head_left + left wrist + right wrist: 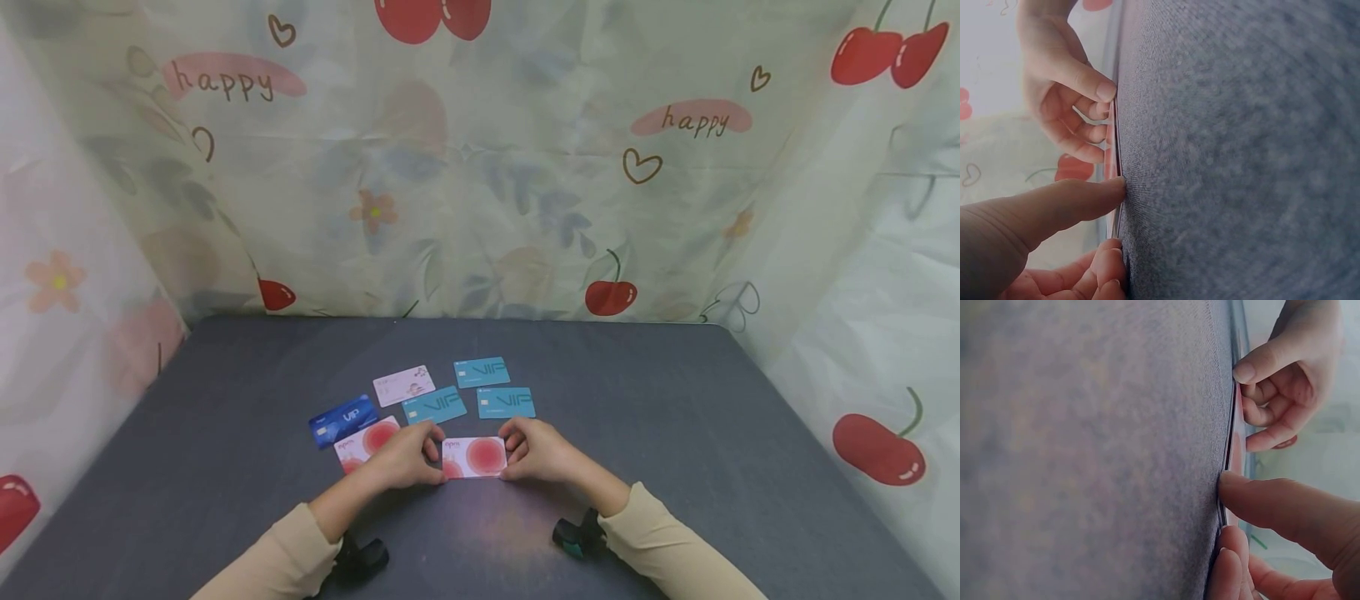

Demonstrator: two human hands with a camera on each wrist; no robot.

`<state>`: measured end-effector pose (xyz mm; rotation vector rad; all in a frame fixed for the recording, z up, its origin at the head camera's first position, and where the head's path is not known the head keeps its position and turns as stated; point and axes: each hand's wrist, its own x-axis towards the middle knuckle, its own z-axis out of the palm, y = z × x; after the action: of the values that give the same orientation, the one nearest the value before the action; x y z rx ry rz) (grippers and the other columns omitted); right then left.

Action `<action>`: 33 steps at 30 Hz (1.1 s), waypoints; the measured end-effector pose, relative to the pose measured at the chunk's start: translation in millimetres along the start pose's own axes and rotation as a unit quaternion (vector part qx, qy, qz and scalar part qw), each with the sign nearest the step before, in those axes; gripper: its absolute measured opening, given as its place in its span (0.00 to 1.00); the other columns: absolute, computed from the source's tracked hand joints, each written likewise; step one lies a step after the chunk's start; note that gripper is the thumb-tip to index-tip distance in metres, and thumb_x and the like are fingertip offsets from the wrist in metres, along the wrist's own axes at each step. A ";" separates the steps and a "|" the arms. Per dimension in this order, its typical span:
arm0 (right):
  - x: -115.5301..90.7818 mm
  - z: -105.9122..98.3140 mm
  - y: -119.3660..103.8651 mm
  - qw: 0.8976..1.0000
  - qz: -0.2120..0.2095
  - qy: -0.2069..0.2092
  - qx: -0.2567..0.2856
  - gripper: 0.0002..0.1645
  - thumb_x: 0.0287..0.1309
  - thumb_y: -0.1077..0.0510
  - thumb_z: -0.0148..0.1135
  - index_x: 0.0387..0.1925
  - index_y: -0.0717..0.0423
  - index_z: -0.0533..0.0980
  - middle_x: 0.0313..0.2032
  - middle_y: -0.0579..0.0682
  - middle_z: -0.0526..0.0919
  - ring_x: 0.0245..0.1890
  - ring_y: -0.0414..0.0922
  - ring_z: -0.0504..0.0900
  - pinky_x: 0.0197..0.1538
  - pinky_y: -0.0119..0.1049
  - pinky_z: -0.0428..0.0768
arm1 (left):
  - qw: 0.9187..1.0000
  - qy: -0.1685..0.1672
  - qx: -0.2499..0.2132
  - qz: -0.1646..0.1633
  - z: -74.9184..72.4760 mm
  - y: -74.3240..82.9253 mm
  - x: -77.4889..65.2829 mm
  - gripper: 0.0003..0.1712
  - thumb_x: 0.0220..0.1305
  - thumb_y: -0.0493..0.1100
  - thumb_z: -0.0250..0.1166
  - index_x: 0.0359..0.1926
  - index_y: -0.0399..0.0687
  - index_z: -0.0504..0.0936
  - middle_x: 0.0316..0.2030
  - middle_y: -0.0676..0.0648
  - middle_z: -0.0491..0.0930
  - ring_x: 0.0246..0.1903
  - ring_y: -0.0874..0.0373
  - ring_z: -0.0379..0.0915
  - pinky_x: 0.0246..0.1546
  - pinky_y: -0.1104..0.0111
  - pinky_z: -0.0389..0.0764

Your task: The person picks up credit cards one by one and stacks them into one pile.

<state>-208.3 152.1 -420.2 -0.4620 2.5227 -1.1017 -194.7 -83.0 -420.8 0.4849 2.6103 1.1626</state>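
Note:
A pink card with a red circle (486, 457) lies flat on the dark table near its middle. By its left end it is pinched between thumb and fingers of my left hand (405, 457). My right hand (543, 454) holds the right end the same way. Seen edge-on in the left wrist view, the pink card (1110, 164) shows thin dark lines along its side; whether other cards lie under it I cannot tell. Just beyond my left hand is another pink card with red circles (358, 447), partly covered by that hand.
Behind the hands lie a dark blue VIP card (345, 421), a pale pink card (401, 386) and teal VIP cards: one at the left (435, 406), a far one (482, 372) and one at the right (506, 403). A printed curtain (465, 225) surrounds the table (637, 400).

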 end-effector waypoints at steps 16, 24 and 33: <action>0.2 0.2 -0.9 1.000 0.006 0.002 -0.011 0.30 0.40 0.63 0.74 0.47 0.65 0.71 0.35 0.53 0.77 0.30 0.39 0.78 0.36 0.32 0.80 | 1.000 0.013 0.022 0.004 0.7 1.1 0.1 0.26 0.42 0.36 0.74 0.44 0.35 0.76 0.25 0.48 0.73 0.25 0.60 0.66 0.27 0.74 0.68; 1.2 0.7 -0.1 1.000 0.009 0.003 -0.005 0.30 0.39 0.63 0.74 0.47 0.65 0.71 0.34 0.53 0.76 0.29 0.39 0.78 0.36 0.32 0.80 | 1.000 0.016 0.022 0.005 0.6 0.4 -0.3 0.26 0.41 0.37 0.74 0.44 0.35 0.76 0.24 0.48 0.73 0.24 0.60 0.65 0.27 0.74 0.68; 1.4 0.4 0.4 1.000 0.013 0.002 -0.006 0.31 0.39 0.63 0.74 0.47 0.64 0.71 0.34 0.53 0.76 0.29 0.39 0.78 0.36 0.33 0.80 | 1.000 0.008 0.009 -0.006 0.4 1.3 0.1 0.26 0.43 0.37 0.74 0.45 0.36 0.76 0.25 0.48 0.72 0.24 0.60 0.66 0.25 0.74 0.68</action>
<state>-209.4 151.6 -421.0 -0.4307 2.5333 -1.0796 -194.4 -81.8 -420.1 0.4650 2.6359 1.1443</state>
